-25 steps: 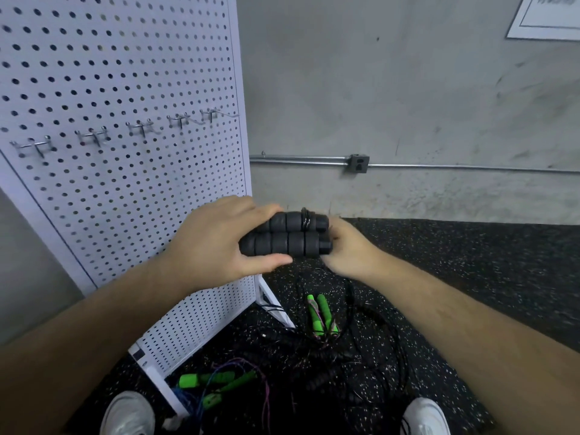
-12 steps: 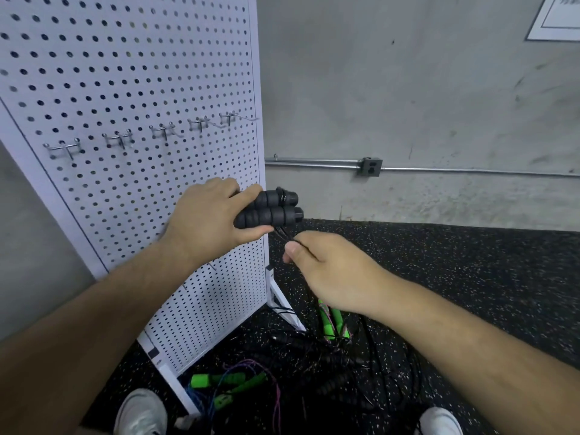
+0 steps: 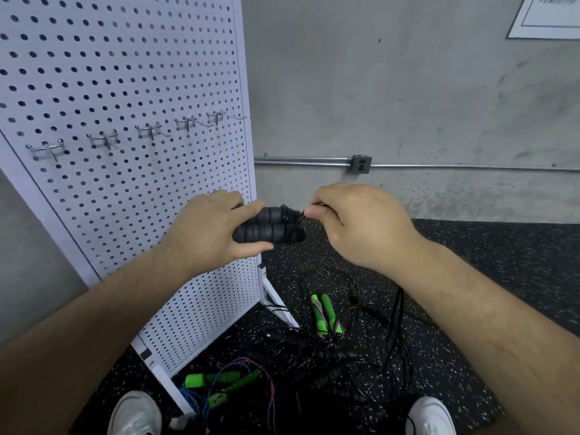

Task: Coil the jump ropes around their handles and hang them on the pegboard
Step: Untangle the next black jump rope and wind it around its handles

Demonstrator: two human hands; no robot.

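Observation:
My left hand (image 3: 210,227) grips a pair of black ribbed foam handles (image 3: 270,229), held side by side and level in front of the white pegboard (image 3: 119,89). A few turns of thin black rope sit around their right ends. My right hand (image 3: 361,224) pinches that black rope (image 3: 302,215) just right of the handles, near their top. A row of several metal hooks (image 3: 103,139) runs across the pegboard, all bare.
On the speckled black floor lie a tangle of black ropes (image 3: 329,350), a green-handled rope (image 3: 324,312) and another green-handled rope (image 3: 219,384) by the pegboard's foot. My two white shoes (image 3: 138,412) stand at the bottom edge. A conduit (image 3: 301,159) runs along the grey wall.
My right hand has risen from below the handles to their upper right, carrying the rope up around them. The left hand has kept its hold on the handles.

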